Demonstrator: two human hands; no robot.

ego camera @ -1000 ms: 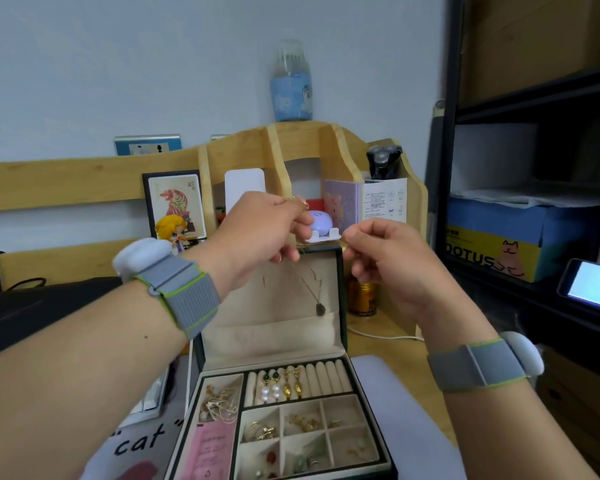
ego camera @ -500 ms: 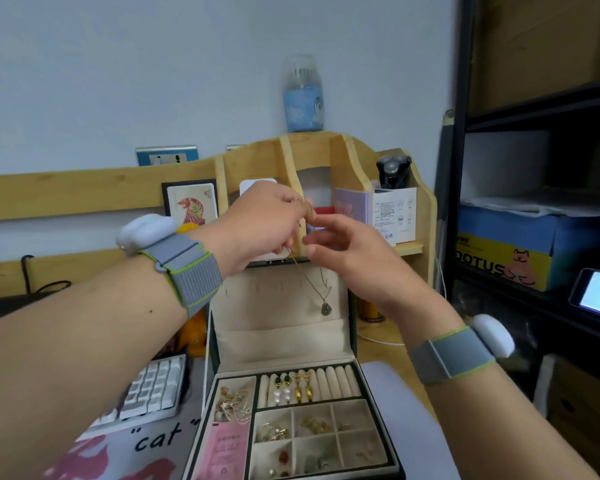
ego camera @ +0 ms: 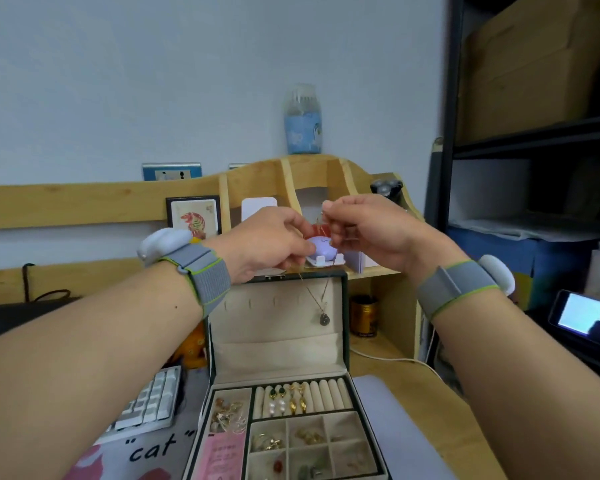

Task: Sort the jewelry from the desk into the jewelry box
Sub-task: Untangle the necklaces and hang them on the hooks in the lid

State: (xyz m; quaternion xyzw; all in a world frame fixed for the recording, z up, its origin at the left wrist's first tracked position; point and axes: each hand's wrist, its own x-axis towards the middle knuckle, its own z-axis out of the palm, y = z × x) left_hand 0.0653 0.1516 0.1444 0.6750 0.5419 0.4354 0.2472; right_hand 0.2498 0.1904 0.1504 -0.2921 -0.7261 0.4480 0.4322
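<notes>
An open dark-green jewelry box point(ego camera: 345, 327) stands on the desk, its cream-lined lid upright. A thin gold necklace with a dark teardrop pendant point(ego camera: 324, 319) hangs in front of the lid. My left hand point(ego camera: 265, 245) and my right hand point(ego camera: 368, 230) are raised above the lid's top edge, each pinching an end of the chain. The tray below holds pearl and gold earrings point(ego camera: 286, 400) on ring rolls, tangled gold pieces at left and small items in square compartments.
A wooden desk organizer point(ego camera: 326, 174) stands behind the box, with a blue bottle point(ego camera: 302, 121) on top and a lilac case point(ego camera: 321, 245). A white keyboard point(ego camera: 149, 401) lies at left, a lit phone point(ego camera: 587, 318) and dark shelving at right.
My right hand has drawn back to the right and slightly up, so the hands are apart again with the chain between them. The view has tilted, showing more of the tray.
</notes>
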